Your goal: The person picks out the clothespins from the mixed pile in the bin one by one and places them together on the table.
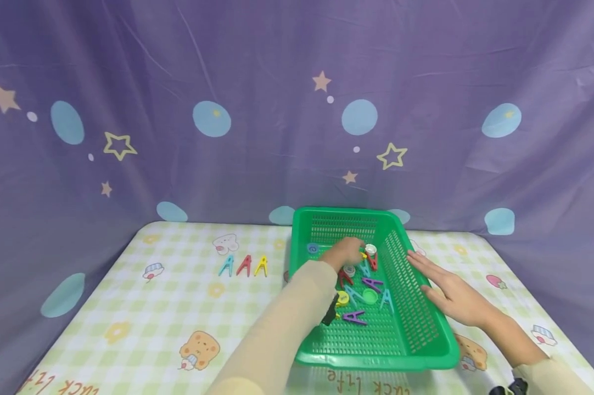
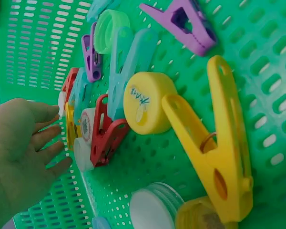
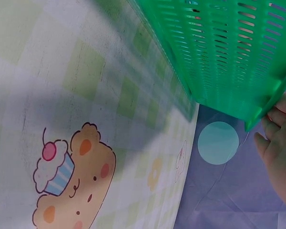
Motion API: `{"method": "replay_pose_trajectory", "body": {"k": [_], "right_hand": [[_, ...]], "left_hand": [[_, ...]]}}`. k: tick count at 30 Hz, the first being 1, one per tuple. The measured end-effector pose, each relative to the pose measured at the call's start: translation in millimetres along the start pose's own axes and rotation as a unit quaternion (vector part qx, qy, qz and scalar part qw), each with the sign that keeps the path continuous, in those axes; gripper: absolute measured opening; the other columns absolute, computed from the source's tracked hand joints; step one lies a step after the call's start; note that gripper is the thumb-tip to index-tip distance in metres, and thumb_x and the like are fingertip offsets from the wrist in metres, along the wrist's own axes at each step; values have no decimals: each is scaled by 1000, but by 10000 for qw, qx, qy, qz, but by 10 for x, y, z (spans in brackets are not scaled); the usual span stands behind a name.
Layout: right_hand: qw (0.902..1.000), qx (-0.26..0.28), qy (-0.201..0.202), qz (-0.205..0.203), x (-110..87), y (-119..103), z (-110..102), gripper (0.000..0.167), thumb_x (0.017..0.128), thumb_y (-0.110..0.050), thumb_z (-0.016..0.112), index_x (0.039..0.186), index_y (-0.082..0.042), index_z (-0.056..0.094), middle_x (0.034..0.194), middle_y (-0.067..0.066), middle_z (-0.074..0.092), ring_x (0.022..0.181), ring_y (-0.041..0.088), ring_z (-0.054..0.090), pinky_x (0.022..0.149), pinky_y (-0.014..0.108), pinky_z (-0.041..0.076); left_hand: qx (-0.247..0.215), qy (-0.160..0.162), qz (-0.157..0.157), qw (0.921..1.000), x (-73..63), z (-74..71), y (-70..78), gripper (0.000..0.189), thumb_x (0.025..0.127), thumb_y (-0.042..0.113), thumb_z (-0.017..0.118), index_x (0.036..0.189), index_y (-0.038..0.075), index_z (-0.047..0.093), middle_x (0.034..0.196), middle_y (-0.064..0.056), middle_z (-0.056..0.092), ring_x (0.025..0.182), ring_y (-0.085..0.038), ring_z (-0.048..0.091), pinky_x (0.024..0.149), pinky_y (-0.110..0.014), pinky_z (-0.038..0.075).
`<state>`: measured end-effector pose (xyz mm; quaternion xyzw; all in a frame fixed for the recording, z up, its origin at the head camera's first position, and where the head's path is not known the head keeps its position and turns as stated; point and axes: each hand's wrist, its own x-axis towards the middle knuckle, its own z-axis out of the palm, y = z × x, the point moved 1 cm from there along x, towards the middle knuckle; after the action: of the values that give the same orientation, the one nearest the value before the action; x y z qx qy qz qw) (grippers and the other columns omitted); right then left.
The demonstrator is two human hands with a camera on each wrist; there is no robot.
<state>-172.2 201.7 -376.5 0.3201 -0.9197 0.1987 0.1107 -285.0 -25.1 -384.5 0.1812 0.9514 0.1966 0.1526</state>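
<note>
Inside the green basket (image 1: 371, 362), the left hand (image 1: 346, 252) spreads loose fingers beside a yellow clothespin (image 2: 70, 130), near a red clothespin (image 1: 374, 263) and a white cap (image 1: 370, 249); whether it touches any, I can't tell. Well apart, the right hand (image 1: 455, 298) rests straight fingers against the basket's edge.
</note>
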Motion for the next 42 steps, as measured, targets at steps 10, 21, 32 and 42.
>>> {"method": "replay_pose_trajectory", "body": {"k": [10, 21, 32, 42], "right_hand": [[10000, -20, -40, 38, 6, 4, 4, 56, 96, -14, 51, 149, -9, 34, 156, 15, 33, 143, -11, 5, 102, -7, 6], [9994, -293, -107, 173, -9, 0, 0, 56, 97, -15, 51, 149, -11, 34, 156, 12, 34, 144, -11, 7, 105, 40, 42], [9994, -293, -67, 190, -3, -13, 2, 55, 97, -16, 51, 149, -12, 34, 156, 11, 35, 146, -6, 10, 105, 37, 41], [9999, 39, -11, 98, -10, -12, 8, 54, 97, -14, 50, 149, -9, 34, 155, 16, 34, 142, -14, 3, 101, -8, 4]], "left_hand": [[912, -180, -10, 9957, -75, -71, 19, 33, 95, 12, 55, 127, 19, 63, 132, 4, 62, 126, -16, 55, 106, -29, 46], [1346, 64, -260, 9905, -60, -98, -54, 9, 90, 8, 63, 90, 15, 69, 103, 3, 69, 93, -12, 63, 80, -25, 55], [1916, 44, -416, 9806, -68, -99, -33, 13, 90, 6, 61, 100, 12, 65, 114, -2, 67, 96, -13, 63, 78, -26, 56], [1983, -40, -79, 9801, -178, -285, 51, 10, 85, 3, 64, 92, 10, 64, 107, -3, 66, 85, -13, 55, 66, -23, 53]]}}
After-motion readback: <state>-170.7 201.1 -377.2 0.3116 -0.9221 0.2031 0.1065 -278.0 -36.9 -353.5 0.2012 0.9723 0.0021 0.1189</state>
